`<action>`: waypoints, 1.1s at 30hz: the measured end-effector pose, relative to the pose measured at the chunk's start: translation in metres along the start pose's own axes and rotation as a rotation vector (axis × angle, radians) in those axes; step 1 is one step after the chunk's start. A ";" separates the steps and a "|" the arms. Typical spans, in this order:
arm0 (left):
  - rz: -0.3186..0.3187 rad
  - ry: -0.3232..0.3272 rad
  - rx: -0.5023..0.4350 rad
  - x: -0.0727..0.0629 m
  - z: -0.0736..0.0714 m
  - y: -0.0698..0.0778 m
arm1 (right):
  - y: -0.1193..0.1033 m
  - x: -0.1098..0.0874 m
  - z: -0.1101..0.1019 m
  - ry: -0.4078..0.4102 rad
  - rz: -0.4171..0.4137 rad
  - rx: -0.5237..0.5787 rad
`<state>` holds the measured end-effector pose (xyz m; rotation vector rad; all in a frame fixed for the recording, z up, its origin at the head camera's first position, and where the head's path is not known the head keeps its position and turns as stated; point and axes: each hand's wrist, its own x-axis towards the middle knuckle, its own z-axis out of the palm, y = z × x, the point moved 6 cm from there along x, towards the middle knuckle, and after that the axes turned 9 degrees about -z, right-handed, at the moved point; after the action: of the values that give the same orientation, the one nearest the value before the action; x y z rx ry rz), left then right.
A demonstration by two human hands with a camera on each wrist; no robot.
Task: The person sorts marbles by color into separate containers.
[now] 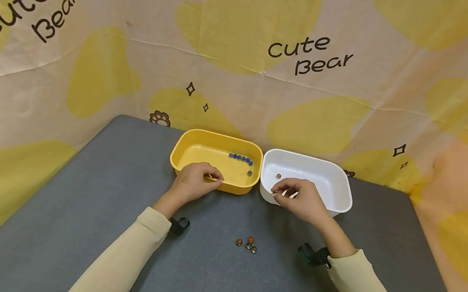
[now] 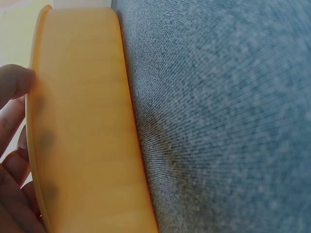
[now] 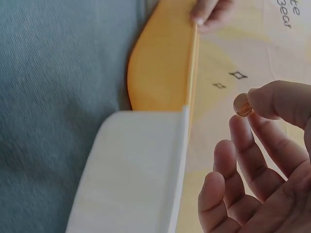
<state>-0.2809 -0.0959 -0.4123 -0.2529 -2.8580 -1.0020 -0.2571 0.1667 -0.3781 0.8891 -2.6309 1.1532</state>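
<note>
My right hand pinches an amber-brown marble between thumb and fingertip, above the near rim of the white tub. Its other fingers are loosely bent. In the white tub lies one brownish marble. My left hand holds the near rim of the yellow tub, its thumb at the lip and its fingers over the inside. Blue marbles form a row along the far right of the yellow tub, and another marble lies apart from them.
Several marbles, brown, orange and greyish, lie grouped on the grey table between my forearms. The two tubs stand side by side near the back edge. Behind them hangs a printed yellow cloth. Each wrist wears a black strap.
</note>
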 end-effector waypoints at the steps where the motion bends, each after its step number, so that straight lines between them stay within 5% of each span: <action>1: 0.001 0.000 0.000 0.000 0.000 0.000 | 0.002 0.001 -0.003 0.005 0.001 -0.006; 15: -0.005 -0.007 0.011 -0.001 0.000 0.001 | 0.035 0.012 -0.025 0.039 0.102 -0.025; 33: 0.003 0.006 0.014 -0.001 0.000 0.001 | 0.101 0.024 -0.027 0.058 0.242 -0.023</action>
<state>-0.2795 -0.0956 -0.4122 -0.2526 -2.8576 -0.9800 -0.3371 0.2283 -0.4141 0.5343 -2.7550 1.1776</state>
